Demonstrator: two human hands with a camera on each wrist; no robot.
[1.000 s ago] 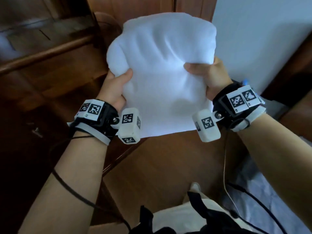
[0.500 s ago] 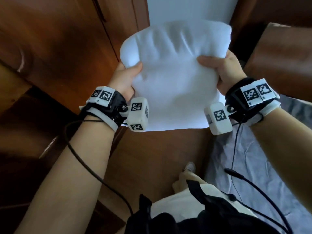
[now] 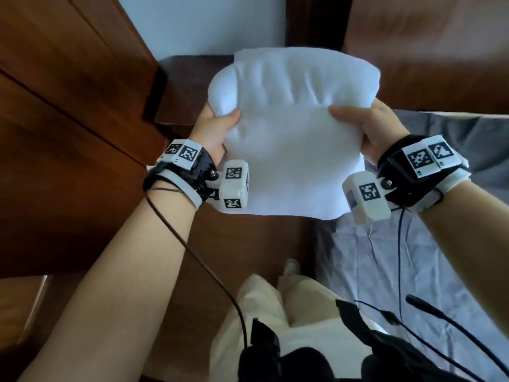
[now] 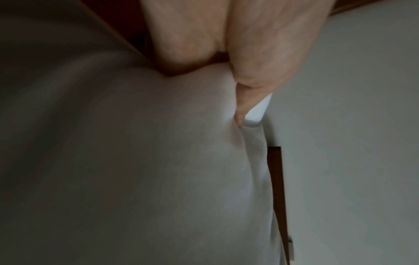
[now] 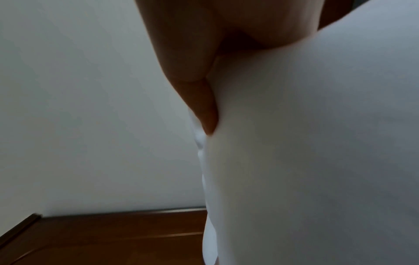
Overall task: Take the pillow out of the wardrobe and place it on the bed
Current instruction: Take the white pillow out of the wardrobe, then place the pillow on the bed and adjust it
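A soft white pillow (image 3: 292,139) is held up in front of me, out of the wardrobe (image 3: 63,128), which stands at the left. My left hand (image 3: 213,130) grips the pillow's left edge, thumb on top. On the pillow's right edge my right hand (image 3: 366,128) grips the same way. The bed (image 3: 385,260), under a wrinkled grey sheet, lies at the lower right. Close up, the left wrist view shows the pillow (image 4: 158,161) pinched by my fingers (image 4: 249,53). In the right wrist view the pillow (image 5: 317,143) fills the right side below my hand (image 5: 192,71).
A dark wooden nightstand (image 3: 187,86) stands behind the pillow against the pale wall (image 3: 201,23). The wooden headboard (image 3: 427,51) rises at the upper right. Brown floor (image 3: 248,244) runs between wardrobe and bed. Cables hang from both wrists.
The view has swung right, away from the wardrobe; the bed and headboard now show more. Both hands keep the same grip on the pillow.
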